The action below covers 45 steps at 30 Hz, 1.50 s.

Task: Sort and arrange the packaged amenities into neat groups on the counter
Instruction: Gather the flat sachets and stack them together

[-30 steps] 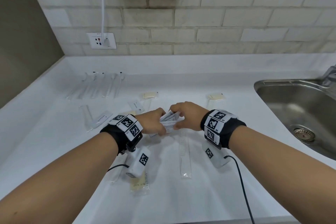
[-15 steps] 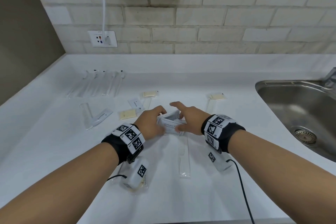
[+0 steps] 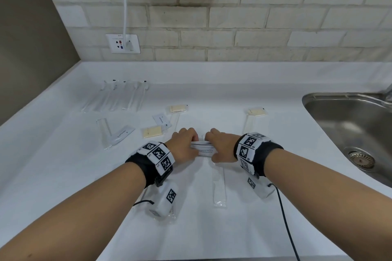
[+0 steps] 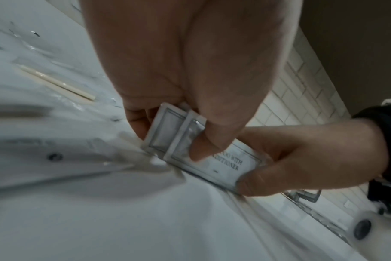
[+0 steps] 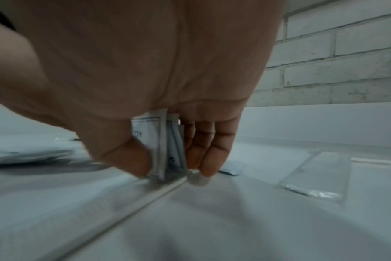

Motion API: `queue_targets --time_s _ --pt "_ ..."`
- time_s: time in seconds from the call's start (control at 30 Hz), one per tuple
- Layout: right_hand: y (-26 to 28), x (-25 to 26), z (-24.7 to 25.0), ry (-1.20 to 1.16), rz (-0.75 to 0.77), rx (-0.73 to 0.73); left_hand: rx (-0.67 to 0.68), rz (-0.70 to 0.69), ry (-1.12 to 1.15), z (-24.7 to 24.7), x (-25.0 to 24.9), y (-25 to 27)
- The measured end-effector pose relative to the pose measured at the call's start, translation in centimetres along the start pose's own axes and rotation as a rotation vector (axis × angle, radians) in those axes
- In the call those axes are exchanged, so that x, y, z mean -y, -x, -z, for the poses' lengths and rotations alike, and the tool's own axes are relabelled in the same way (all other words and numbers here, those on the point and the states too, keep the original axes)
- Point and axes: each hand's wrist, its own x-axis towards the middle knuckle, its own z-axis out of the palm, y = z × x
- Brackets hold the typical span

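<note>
The sachets [image 3: 204, 149] stand on edge as a small stack on the counter [image 3: 265, 229], mid-front, one face reading "…WITH CONDITIONER". The left hand [image 3: 184, 146] pinches one end, thumb in front and fingers behind; the right hand [image 3: 220, 148] grips the other end the same way (its wrist view shows thumb and fingers clamped on the stack's edges). The step looks like squaring the stack. Next it should probably be set down as its own group, clear of the comb [image 3: 218, 184] just below. Further out lie the cream packets [image 3: 152, 131], and a row of clear tubes [image 3: 118, 97] at the back left.
</note>
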Motion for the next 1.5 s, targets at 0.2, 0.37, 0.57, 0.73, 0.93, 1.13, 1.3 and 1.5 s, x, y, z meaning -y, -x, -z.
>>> queue_targets --time_s 0.2,0.37,0.57,0.73,0.93,1.13,1.3,1.5 --pt "-0.8 -0.6 0.7 -0.231 -0.062 -0.054 -0.046 0.022 0.162 1.2 1.4 -0.1" --pt "-2.0 0.9 -0.6 -0.212 -0.132 -0.072 -0.051 0.180 0.078 -0.4 -0.7 -1.2" --pt "-2.5 -0.3 1.5 -0.216 -0.101 0.072 0.077 0.116 0.073 1.0 0.3 -2.0" --pt "-4.8 -1.7 6.7 -0.338 -0.074 0.066 0.112 0.099 0.116 6.4 1.2 -4.1" --pt "-11.7 -3.9 13.7 -0.690 -0.166 -0.131 -0.113 0.232 0.569 14.4 2.9 -10.8" --pt "-18.9 -5.7 14.5 -0.857 -0.376 -0.181 -0.228 0.332 0.725 15.1 4.7 -18.1" --pt "-22.7 -7.9 12.2 -0.795 -0.527 -0.178 -0.188 0.442 0.711 12.0 6.5 -23.5" --pt "-28.1 -11.8 9.7 -0.764 -0.537 -0.203 -0.239 0.434 0.559 10.4 7.4 -27.4"
